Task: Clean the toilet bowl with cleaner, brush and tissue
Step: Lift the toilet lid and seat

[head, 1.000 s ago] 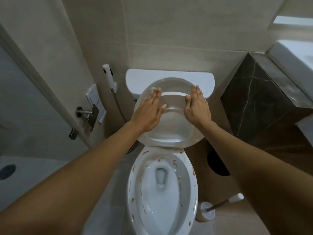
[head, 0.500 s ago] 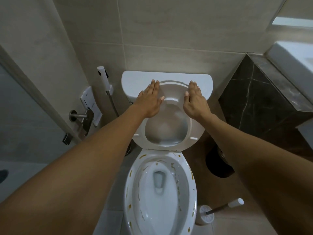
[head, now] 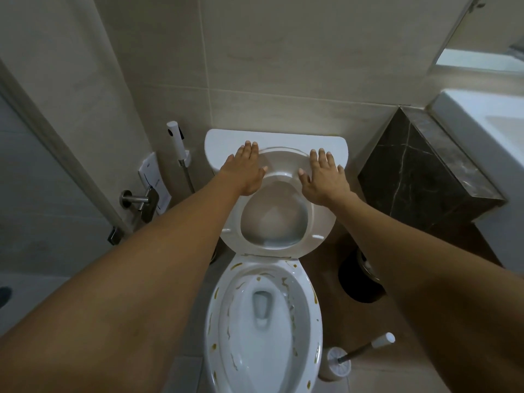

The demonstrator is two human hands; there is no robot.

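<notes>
The white toilet bowl (head: 307, 330) stands below me, its rim and inner wall streaked with brown-yellow stains. The seat ring (head: 321, 222) and lid are raised against the white cistern (head: 221, 148). My left hand (head: 245, 170) lies flat on the seat's upper left, fingers apart. My right hand (head: 321, 177) lies flat on its upper right, fingers spread. Neither hand grips anything. A toilet brush (head: 365, 348) with a white handle tip leans in its white holder (head: 336, 364) on the floor, right of the bowl. I see no cleaner or tissue.
A bidet sprayer (head: 175, 141) hangs on the wall left of the cistern, above a metal paper holder (head: 141, 201). A dark bin (head: 360, 279) sits on the floor at the right. A dark marble counter (head: 425, 171) with a white basin (head: 482, 131) fills the right side.
Both hands have pushed the seat and lid further back until they rest upright against the cistern. The hands now lie flatter and higher on the seat.
</notes>
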